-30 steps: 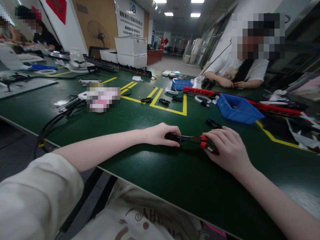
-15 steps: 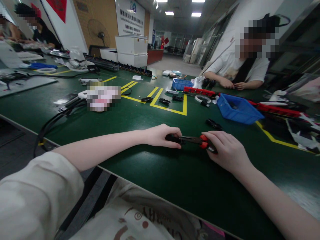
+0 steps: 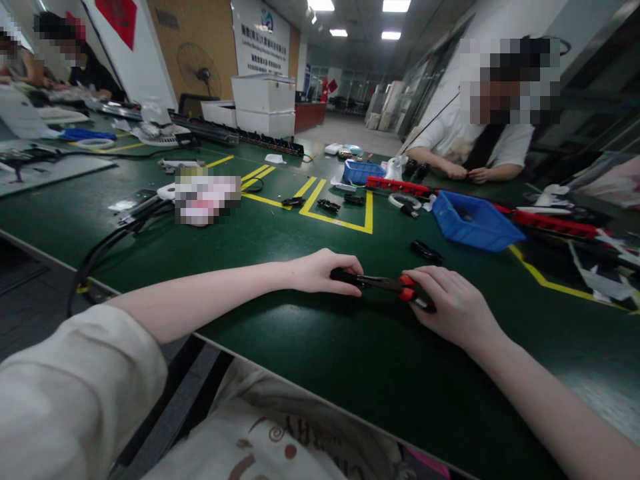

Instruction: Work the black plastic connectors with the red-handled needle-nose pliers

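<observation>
Between thumb and fingers, my left hand (image 3: 333, 272) grips a small black part (image 3: 344, 275) above the green table (image 3: 300, 347). My right hand (image 3: 453, 300) is closed round the red-and-black handles of a pair of pliers (image 3: 385, 284). The pliers' long jaws point left and meet the right end of the black part; whether they bite on it I cannot tell. A similar black part (image 3: 427, 251) lies on the table just beyond my right hand. Farther off, several small black parts (image 3: 329, 205) rest around the yellow tape outline.
A blue bin (image 3: 475, 223) stands to the right, with a smaller blue bin (image 3: 363, 171) farther back. Red strips (image 3: 400, 185) run behind them. Black cables (image 3: 107, 237) and a pink-and-white item (image 3: 207, 200) lie at left. A co-worker (image 3: 480, 143) sits across the table.
The pliers' handles have dipped slightly at the right end, with my right hand shifting a little. My left hand stays almost still, holding the black part.
</observation>
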Demonstrator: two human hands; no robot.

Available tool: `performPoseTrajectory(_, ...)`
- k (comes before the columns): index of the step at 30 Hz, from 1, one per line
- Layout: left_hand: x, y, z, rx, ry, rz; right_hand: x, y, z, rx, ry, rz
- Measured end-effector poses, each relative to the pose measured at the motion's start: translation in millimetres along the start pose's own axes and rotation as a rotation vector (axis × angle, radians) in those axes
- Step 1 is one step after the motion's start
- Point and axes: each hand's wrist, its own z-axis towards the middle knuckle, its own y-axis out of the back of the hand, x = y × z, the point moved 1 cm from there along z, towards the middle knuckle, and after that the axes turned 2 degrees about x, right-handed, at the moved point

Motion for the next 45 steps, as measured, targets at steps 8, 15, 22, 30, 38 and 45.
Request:
performPoseTrajectory(8, -0.6, -0.5, -0.2, 0.003, -0.001, -0.005, 1.3, -0.6, -1.9, -0.004, 0.009, -0.051)
performPoseTrajectory(15, -1.1, 0.4, 0.1, 0.023, -0.005, 0.007, -0.4, -2.8, -2.8, 0.028, 0.022, -0.027)
performPoseTrajectory(22, -2.0, 0.8, -0.5, 0.051, -0.008, 0.006, -0.6, -0.8, 0.4, 0.033, 0.042, -0.039)
performPoseTrajectory(30, -4.0, 1.0, -0.9, 0.070, -0.006, -0.015, -2.8, -2.3, -0.6, 0.033, 0.042, -0.066)
performPoseTrajectory(38, -1.4, -0.1, -0.3, 0.044, -0.004, 0.009, -3.5, -5.8, 0.2, 0.079, 0.034, -0.001)
performPoseTrajectory(45, -0.8, 0.2, 1.3, 0.070, 0.011, 0.010, -1.9, -5.3, -0.8, 0.093, 0.011, 0.035)
